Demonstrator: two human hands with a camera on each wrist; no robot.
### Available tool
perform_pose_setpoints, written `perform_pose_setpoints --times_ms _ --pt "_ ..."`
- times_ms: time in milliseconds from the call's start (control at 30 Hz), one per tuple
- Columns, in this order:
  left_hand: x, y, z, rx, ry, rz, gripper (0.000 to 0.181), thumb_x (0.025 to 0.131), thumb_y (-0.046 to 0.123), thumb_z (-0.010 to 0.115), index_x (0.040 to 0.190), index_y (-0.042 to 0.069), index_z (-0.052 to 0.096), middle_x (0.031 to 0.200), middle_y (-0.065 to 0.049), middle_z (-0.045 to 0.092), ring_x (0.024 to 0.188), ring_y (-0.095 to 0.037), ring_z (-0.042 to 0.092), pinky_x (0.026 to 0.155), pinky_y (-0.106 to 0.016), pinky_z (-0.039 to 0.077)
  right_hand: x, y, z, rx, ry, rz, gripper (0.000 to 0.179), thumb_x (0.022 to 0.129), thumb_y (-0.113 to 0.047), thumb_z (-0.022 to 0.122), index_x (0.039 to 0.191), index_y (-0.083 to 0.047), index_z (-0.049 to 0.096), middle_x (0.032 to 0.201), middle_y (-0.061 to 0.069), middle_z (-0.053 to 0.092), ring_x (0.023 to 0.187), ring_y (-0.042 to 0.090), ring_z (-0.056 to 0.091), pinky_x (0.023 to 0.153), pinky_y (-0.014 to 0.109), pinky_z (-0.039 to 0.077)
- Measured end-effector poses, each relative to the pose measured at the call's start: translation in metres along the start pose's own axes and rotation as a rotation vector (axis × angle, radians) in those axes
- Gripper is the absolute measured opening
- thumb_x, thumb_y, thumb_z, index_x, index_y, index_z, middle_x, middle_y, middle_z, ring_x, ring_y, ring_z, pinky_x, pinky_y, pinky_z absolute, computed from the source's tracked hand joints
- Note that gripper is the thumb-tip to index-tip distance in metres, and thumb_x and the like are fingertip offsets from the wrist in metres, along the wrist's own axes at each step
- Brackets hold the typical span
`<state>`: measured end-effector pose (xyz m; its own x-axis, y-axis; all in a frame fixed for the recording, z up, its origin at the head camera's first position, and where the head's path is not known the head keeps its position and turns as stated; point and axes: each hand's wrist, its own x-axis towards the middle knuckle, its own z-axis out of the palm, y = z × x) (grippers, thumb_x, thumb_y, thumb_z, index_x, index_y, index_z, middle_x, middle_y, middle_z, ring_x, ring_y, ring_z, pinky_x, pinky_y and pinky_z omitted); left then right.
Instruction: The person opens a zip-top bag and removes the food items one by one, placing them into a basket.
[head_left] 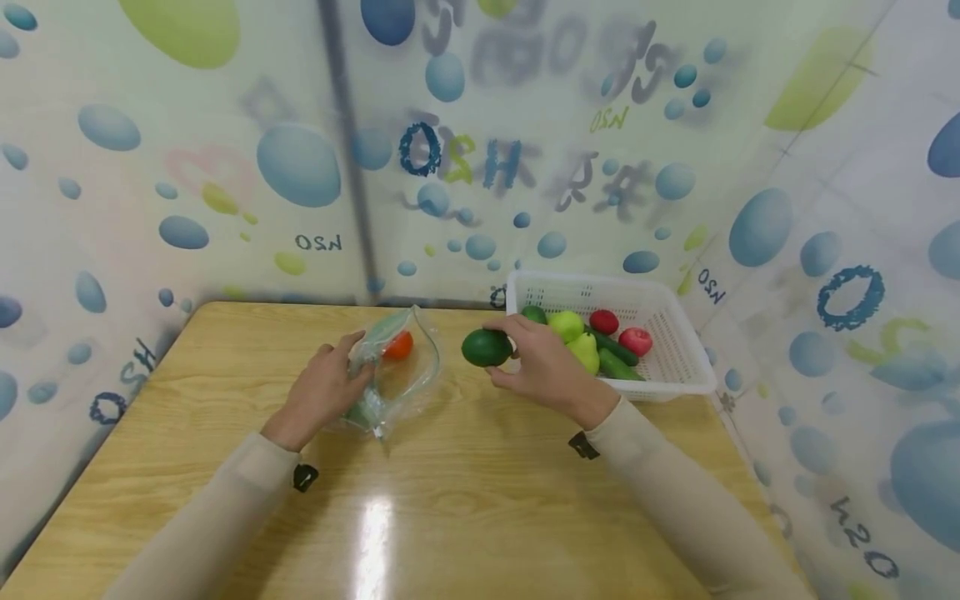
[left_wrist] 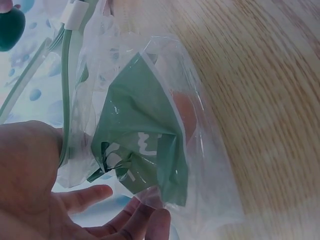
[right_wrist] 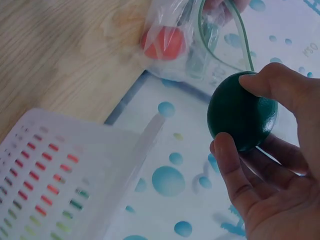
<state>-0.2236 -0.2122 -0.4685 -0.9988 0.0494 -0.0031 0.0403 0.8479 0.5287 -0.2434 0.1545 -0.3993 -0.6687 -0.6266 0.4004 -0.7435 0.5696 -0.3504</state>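
My left hand (head_left: 326, 383) grips a clear zip bag (head_left: 408, 387) with a green printed panel, its fingertips pinching the film in the left wrist view. The mouth of the bag (right_wrist: 205, 30) gapes toward the right, with a green zip strip round it. Inside lies a round red-orange fruit, apparently a tomato (head_left: 398, 345). A smooth dark green avocado (head_left: 486, 347) is held between the thumb and fingers of my right hand (head_left: 547, 362), above the table, apart from the bag and just right of its mouth. Part of the bag is hidden behind the left hand.
At the back right of the wooden table (head_left: 480, 517) stands a white perforated basket (head_left: 675, 383). In it are green pears (head_left: 583, 354), cucumbers (head_left: 618, 364), a dark red fruit (head_left: 603, 322) and a pink-red apple (head_left: 636, 341). Patterned walls enclose the table.
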Motion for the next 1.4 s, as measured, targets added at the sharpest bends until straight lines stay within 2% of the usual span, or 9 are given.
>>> perform_pose_setpoints --times_ms 200,433,600,733,900,1067,1167,1300,1400 --pt "-0.001 -0.002 0.001 -0.015 0.008 0.014 0.069 0.117 0.034 0.062 0.177 0.004 0.046 0.142 -0.04 0.065 0.095 -0.035 0.062 0.067 -0.036 0.05 -0.012 0.015 -0.009 0.029 -0.016 0.073 0.063 0.097 -0.01 0.094 0.152 0.002 0.066 0.142 0.018 0.077 0.111 0.028 0.077 0.098 0.048 0.072" --pt "-0.004 -0.002 0.001 -0.021 0.026 0.037 0.062 0.116 0.031 0.063 0.171 0.002 0.055 0.132 -0.037 0.069 0.094 -0.035 0.063 0.065 -0.037 0.05 -0.026 0.036 -0.017 -0.03 0.029 0.091 0.066 0.095 -0.01 0.097 0.152 0.001 0.068 0.148 0.021 0.078 0.119 0.034 0.082 0.099 0.051 0.073" --pt "-0.004 -0.003 0.001 -0.023 0.032 0.046 0.058 0.116 0.032 0.065 0.166 0.002 0.059 0.131 -0.037 0.068 0.094 -0.035 0.064 0.064 -0.038 0.051 -0.035 0.047 -0.027 -0.038 0.026 0.187 0.065 0.095 -0.01 0.097 0.154 -0.004 0.07 0.147 0.019 0.078 0.119 0.034 0.081 0.098 0.053 0.073" --pt "-0.003 -0.002 0.001 -0.021 0.023 0.03 0.059 0.117 0.034 0.065 0.166 0.002 0.059 0.136 -0.039 0.064 0.096 -0.037 0.065 0.065 -0.039 0.053 -0.041 0.056 -0.036 -0.067 0.043 0.253 0.062 0.095 -0.012 0.097 0.152 -0.005 0.072 0.148 0.02 0.078 0.119 0.037 0.079 0.094 0.055 0.072" --pt "-0.002 -0.002 0.002 -0.012 0.015 -0.003 0.065 0.117 0.037 0.064 0.168 -0.001 0.055 0.153 -0.046 0.051 0.097 -0.044 0.071 0.068 -0.043 0.058 -0.049 0.07 -0.046 -0.119 0.068 0.305 0.059 0.096 -0.011 0.093 0.15 -0.002 0.072 0.148 0.024 0.077 0.126 0.043 0.078 0.104 0.061 0.069" --pt "-0.002 -0.001 0.002 0.001 0.034 -0.005 0.065 0.116 0.039 0.067 0.166 -0.001 0.058 0.17 -0.047 0.037 0.132 -0.065 0.063 0.086 -0.065 0.065 -0.061 0.089 -0.057 -0.141 0.079 0.362 0.06 0.097 -0.009 0.092 0.152 0.0 0.069 0.144 0.026 0.077 0.117 0.042 0.078 0.098 0.06 0.068" --pt "-0.002 -0.001 0.002 0.011 0.033 0.003 0.066 0.115 0.04 0.068 0.166 -0.001 0.058 0.18 -0.043 0.031 0.15 -0.071 0.05 0.104 -0.081 0.059 -0.07 0.1 -0.064 -0.141 0.081 0.406 0.059 0.098 -0.009 0.091 0.152 0.001 0.068 0.145 0.028 0.077 0.118 0.044 0.077 0.098 0.062 0.068" --pt "-0.001 0.0 0.001 0.013 0.021 0.031 0.071 0.114 0.041 0.07 0.168 -0.002 0.055 0.184 -0.04 0.03 0.156 -0.072 0.045 0.114 -0.088 0.05 -0.082 0.112 -0.074 -0.16 0.082 0.464 0.058 0.099 -0.011 0.089 0.152 0.002 0.068 0.147 0.031 0.075 0.12 0.048 0.077 0.099 0.066 0.067" --pt "0.0 0.0 0.001 -0.006 0.014 0.05 0.076 0.114 0.042 0.072 0.172 -0.001 0.05 0.184 -0.04 0.031 0.156 -0.071 0.045 0.115 -0.087 0.05 -0.089 0.119 -0.081 -0.17 0.061 0.528 0.059 0.101 -0.013 0.088 0.152 0.004 0.066 0.148 0.033 0.074 0.121 0.05 0.076 0.1 0.067 0.066"
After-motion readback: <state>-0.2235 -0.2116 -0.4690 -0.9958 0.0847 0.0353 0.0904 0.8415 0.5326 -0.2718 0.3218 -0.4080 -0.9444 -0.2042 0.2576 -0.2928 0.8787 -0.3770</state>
